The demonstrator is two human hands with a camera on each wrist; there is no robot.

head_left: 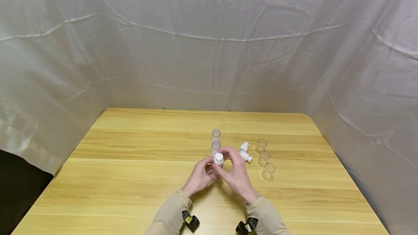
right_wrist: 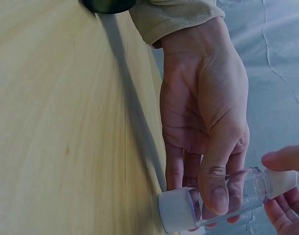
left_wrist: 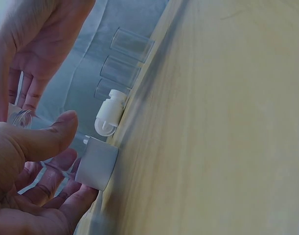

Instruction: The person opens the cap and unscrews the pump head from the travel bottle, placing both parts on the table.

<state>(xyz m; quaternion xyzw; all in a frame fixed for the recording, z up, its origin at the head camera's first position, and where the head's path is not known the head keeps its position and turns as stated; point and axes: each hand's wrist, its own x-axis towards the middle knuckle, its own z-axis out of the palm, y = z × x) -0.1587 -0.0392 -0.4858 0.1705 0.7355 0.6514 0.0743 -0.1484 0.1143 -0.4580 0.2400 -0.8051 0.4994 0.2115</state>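
A clear bottle [right_wrist: 242, 188] with a white base [left_wrist: 96, 164] is held up between both hands, near the middle of the table. My left hand [head_left: 200, 176] grips its body, thumb on one side and fingers on the other. At the bottle's neck, the fingers of my right hand [head_left: 237, 174] pinch a white pump top [head_left: 218, 158]. Whether the top is fully seated on the neck I cannot tell. Just beyond the hands, two more clear bottles [head_left: 216, 147] stand in a row. To the right of my right hand lie two white pump tops [head_left: 245, 156].
Three clear cylindrical covers [head_left: 268, 171] stand in a line on the right side of the wooden table [head_left: 130, 177]. Pale fabric [head_left: 209, 64] hangs behind the table and along its sides. Both wrists carry small black cameras [head_left: 192, 222].
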